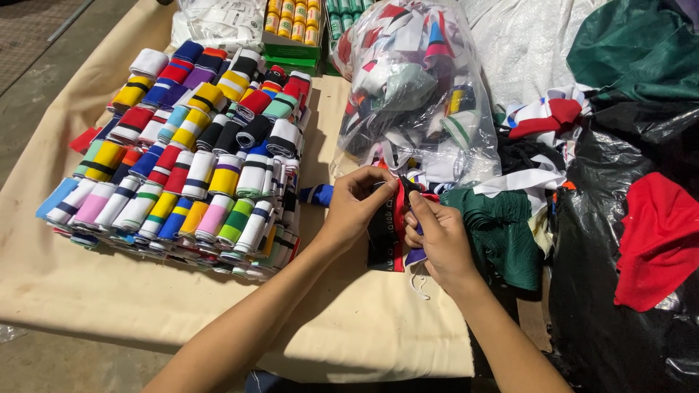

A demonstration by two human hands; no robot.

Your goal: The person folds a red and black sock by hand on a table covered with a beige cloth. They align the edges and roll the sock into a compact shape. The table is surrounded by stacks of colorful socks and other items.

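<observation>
Both hands, left [354,207] and right [437,240], clamped on black-and-red fabric strip [386,233] beside stacked striped rolls [189,153].

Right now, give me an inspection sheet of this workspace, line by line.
Surface: beige cloth covering the table.
Job's things: black and red fabric strip pinched in both hands.
Clutter: stacked striped fabric rolls; clear bag of fabric pieces; green fabric pile; black plastic bag; red cloth; box of thread spools.
Grips: left hand and right hand both closed on the strip.
Cables: nothing seen.
Surroundings: concrete floor at left.
</observation>
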